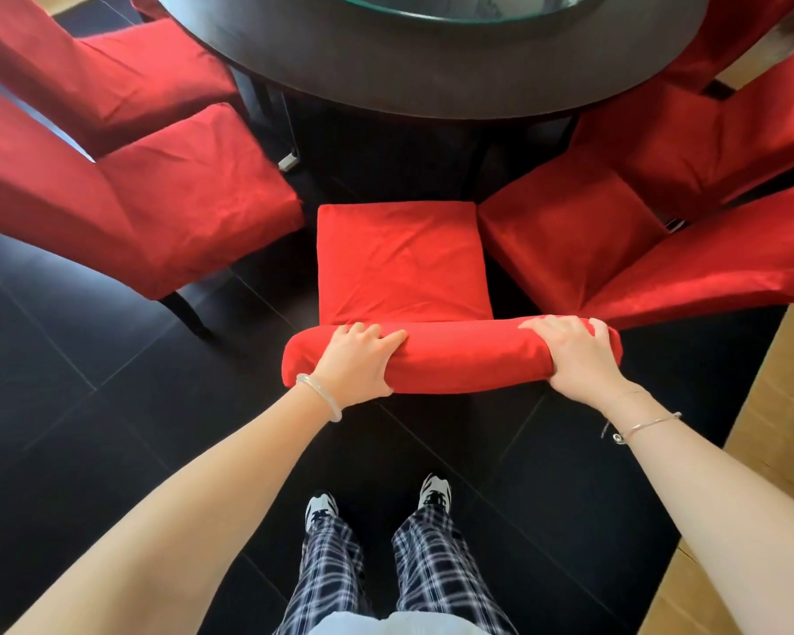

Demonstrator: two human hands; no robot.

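1. The red-covered chair [399, 258] stands on the dark tiled floor [111, 405]. Its seat front faces the near edge of the round table [432, 89] and is apart from it.
2. The padded backrest top [468, 359] is clamped by both hands. The left hand [358, 359] is wrapped round it near the left end, and the right hand [574, 355] at the right end, with fingers over the top.
3. The step in hand is judged to be sliding the chair along the floor, in line with the table. Whether inward or outward cannot be told.
4. Equal force should be applied at both ends so that the chair is not twisted. A straight path is called for, since the right neighbouring chair [569, 231] lies just beside the seat's right front corner, while the left neighbouring chair [179, 213] is near but apart.
5. The chair is pointed away from the person, toward the table. The long axis of the backrest top runs left to right, roughly parallel to the table's near edge, and the seat's depth runs toward the table.
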